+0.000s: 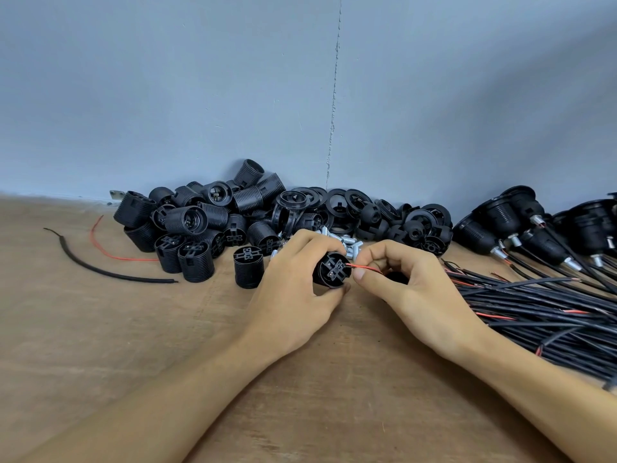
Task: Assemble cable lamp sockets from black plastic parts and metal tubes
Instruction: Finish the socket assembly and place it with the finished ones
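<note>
- a black socket body [330,270] is being gripped in the curled fingers of the left hand [293,295], just above the wooden table [133,329] (terminal end facing the camera).
- a red wire [364,267] is being pinched by the right hand [410,289], its tip touching the socket's end.
- metal tubes [347,243] are being partly hidden behind both hands.

Parts tally on the worktop [100,345]
I count one black cable offcut [113,275] and one loose red wire [133,259] towards the left edge, one socket body [330,270] and one red lead [362,267] held, and one lone body [248,267] standing apart. The piled bodies [200,222], rings and caps [367,212], metal tubes [347,243], finished sockets [521,215] and cables [534,312] overlap beyond counting.
</note>
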{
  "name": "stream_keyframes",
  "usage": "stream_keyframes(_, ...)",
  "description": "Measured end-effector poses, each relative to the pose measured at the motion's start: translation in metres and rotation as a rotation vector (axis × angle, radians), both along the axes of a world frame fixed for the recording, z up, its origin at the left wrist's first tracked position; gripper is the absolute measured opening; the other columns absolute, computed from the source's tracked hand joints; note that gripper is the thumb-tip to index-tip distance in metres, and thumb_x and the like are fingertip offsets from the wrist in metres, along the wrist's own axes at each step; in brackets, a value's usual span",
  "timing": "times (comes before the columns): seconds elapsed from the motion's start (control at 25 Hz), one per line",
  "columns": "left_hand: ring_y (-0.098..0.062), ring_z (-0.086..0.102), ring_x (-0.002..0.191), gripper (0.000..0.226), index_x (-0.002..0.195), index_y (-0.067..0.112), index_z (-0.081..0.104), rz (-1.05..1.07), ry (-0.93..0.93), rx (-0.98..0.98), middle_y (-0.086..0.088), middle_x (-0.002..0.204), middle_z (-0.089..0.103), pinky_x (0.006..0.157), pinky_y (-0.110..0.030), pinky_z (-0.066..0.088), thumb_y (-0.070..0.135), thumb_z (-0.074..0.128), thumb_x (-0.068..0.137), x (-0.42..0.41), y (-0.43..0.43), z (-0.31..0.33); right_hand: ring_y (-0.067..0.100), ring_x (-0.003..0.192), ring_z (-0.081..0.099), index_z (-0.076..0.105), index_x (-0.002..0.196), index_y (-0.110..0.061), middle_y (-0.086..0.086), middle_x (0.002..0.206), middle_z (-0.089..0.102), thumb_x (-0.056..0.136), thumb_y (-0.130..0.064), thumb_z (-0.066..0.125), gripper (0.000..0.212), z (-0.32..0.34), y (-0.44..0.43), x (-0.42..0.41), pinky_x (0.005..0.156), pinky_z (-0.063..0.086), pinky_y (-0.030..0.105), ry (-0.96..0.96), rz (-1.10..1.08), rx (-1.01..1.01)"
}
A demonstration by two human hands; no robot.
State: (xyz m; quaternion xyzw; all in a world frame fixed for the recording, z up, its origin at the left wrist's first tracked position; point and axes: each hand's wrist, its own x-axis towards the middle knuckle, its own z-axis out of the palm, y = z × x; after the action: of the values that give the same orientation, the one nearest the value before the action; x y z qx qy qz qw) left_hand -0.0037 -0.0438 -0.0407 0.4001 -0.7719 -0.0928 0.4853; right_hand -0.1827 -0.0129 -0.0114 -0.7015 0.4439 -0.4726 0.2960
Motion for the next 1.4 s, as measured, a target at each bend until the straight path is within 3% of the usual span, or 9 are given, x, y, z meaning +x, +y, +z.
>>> stream_keyframes(0.24,-0.004,0.059,0.101,0.037,0.105,0.027,0.067,-0.008,-0.009,-0.020,0.017,0.106,0.057,0.085,-0.023,0.048,0.013,0.084,0.074,-0.0006,-0.0019,-0.0015,0.003,0.066,0.051,0.071,0.080,-0.021,-0.013,0.065,0.059,0.089,-0.008,0.072,0.015,0.0009,0.0012,0.0013,0.068,0.042,0.013,-0.019,-0.004,-0.005)
stream_keyframes(0.44,-0.003,0.060,0.102,0.038,0.105,0.028,0.068,0.012,0.000,-0.022,0.017,0.107,0.059,0.088,-0.022,0.047,0.014,0.084,0.073,0.0002,-0.0019,-0.0008,0.003,0.074,0.057,0.071,0.085,-0.021,-0.004,0.080,0.068,0.093,-0.016,0.068,0.010,0.0005,0.0018,-0.0008,0.071,0.043,0.013,-0.087,-0.022,0.031)
stream_keyframes(0.56,-0.003,0.060,0.102,0.038,0.105,0.028,0.069,0.014,-0.001,-0.016,0.018,0.106,0.059,0.088,-0.020,0.046,0.014,0.083,0.073,0.0005,-0.0021,-0.0006,0.001,0.074,0.056,0.069,0.086,-0.021,-0.010,0.079,0.066,0.095,-0.018,0.065,0.011,-0.0008,0.0008,0.0002,0.071,0.042,0.012,-0.085,-0.032,0.037)
stream_keyframes(0.8,-0.001,0.059,0.100,0.036,0.103,0.027,0.070,0.023,0.004,-0.021,0.017,0.105,0.059,0.086,-0.012,0.042,0.012,0.083,0.073,-0.0001,-0.0028,-0.0014,0.010,0.076,0.059,0.071,0.087,-0.017,-0.002,0.079,0.069,0.093,-0.010,0.065,0.011,-0.0016,0.0001,0.0009,0.072,0.045,0.018,-0.113,-0.009,0.079)
stream_keyframes(1.04,-0.005,0.060,0.102,0.036,0.105,0.028,0.070,0.022,-0.021,-0.020,0.017,0.106,0.059,0.088,-0.025,0.048,0.015,0.082,0.074,0.0006,-0.0026,-0.0006,0.010,0.072,0.062,0.070,0.089,-0.012,-0.001,0.074,0.068,0.090,0.001,0.064,0.014,-0.0029,-0.0016,0.0004,0.070,0.047,0.014,-0.144,0.009,0.105)
stream_keyframes(1.16,-0.003,0.059,0.101,0.036,0.104,0.028,0.069,0.022,-0.014,-0.027,0.018,0.105,0.059,0.088,-0.023,0.047,0.014,0.081,0.073,0.0005,-0.0025,-0.0011,0.011,0.072,0.061,0.070,0.086,-0.016,-0.004,0.074,0.068,0.090,-0.005,0.067,0.012,-0.0033,-0.0016,0.0008,0.070,0.047,0.018,-0.138,0.001,0.081)
stream_keyframes(1.4,-0.004,0.060,0.101,0.037,0.105,0.029,0.069,0.039,-0.018,-0.041,0.019,0.105,0.059,0.086,-0.023,0.048,0.014,0.082,0.074,0.0006,-0.0033,-0.0023,0.002,0.063,0.052,0.074,0.081,-0.020,-0.013,0.065,0.062,0.092,-0.012,0.070,0.014,-0.0041,-0.0008,0.0019,0.061,0.039,0.011,-0.097,0.008,0.054)
